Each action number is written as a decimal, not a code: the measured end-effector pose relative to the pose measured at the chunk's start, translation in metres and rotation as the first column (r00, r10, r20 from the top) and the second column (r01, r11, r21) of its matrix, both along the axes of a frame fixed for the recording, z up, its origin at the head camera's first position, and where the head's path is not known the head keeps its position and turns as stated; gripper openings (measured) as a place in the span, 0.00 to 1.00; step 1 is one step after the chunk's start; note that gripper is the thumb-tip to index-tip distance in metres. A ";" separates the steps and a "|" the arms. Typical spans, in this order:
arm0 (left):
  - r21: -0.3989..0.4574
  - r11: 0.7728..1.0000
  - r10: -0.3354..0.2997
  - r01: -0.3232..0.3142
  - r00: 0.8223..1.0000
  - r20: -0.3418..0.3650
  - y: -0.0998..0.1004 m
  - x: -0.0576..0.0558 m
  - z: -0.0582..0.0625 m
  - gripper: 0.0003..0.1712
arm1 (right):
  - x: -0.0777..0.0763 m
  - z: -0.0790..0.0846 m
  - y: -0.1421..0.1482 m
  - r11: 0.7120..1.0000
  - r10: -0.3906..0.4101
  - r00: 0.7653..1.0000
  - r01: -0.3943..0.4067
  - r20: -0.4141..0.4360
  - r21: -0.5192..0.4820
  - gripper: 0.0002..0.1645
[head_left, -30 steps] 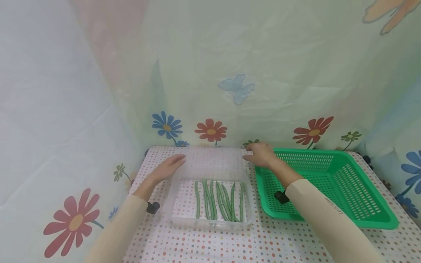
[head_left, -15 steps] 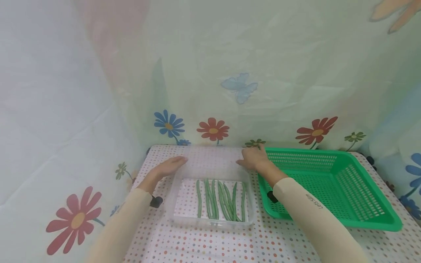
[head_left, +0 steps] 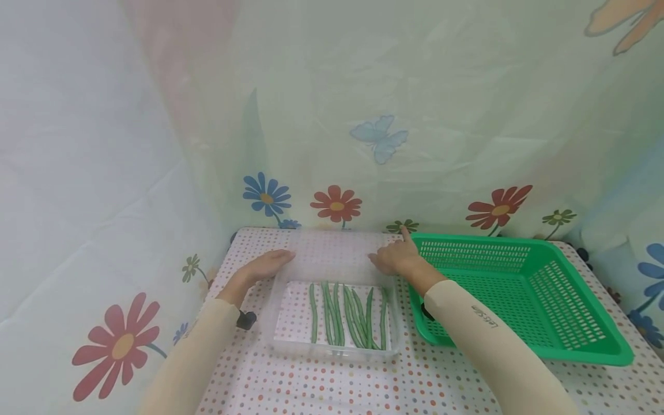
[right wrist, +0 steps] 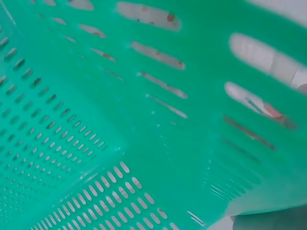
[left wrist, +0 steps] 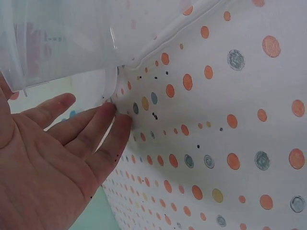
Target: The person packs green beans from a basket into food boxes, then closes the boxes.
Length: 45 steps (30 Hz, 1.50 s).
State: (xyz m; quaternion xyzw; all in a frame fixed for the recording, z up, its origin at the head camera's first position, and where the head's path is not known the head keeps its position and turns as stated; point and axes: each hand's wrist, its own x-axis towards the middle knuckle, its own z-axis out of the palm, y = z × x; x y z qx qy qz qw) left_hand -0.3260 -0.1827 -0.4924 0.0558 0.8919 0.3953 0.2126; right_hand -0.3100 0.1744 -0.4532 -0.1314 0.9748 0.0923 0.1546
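Note:
A clear plastic box [head_left: 334,353] stands on the dotted cloth, with several long green beans [head_left: 337,314] lying lengthwise inside. Behind it, its clear lid [head_left: 337,248] lies folded back. My left hand [head_left: 263,266] is at the lid's left edge; in the left wrist view the same hand [left wrist: 67,143] has relaxed, nearly straight fingers beneath the clear plastic [left wrist: 62,48]. At the lid's right edge is my right hand [head_left: 396,257], its index finger stretched forward and its thumb towards the lid. Whether either hand touches the lid is unclear. The right wrist view does not plainly show the right hand.
A green perforated basket [head_left: 562,354] stands to the right, under my right forearm, and fills most of the right wrist view. The dotted tablecloth [head_left: 321,392] reaches back to a flower-printed curtain [head_left: 441,144], which also hangs at both sides.
My right hand has moved left and slightly nearer, from above the basket's corner to the lid's right edge. The left hand has shifted only slightly. The beans lie unchanged.

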 end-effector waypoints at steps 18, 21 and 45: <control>0.007 1.000 0.017 -0.017 0.999 -0.045 0.006 -0.003 -0.003 0.38 | -0.002 0.001 -0.008 0.999 0.003 0.992 0.002 0.123 -0.041 0.41; 0.010 1.000 0.010 -0.009 0.997 -0.071 0.007 -0.003 -0.001 0.35 | -0.003 0.001 -0.006 0.999 0.015 0.994 -0.010 0.111 -0.050 0.41; 0.120 0.989 0.107 -0.085 0.976 -0.191 0.001 -0.003 0.006 0.26 | 0.004 0.000 0.000 0.988 0.027 0.999 -0.032 -0.032 -0.152 0.29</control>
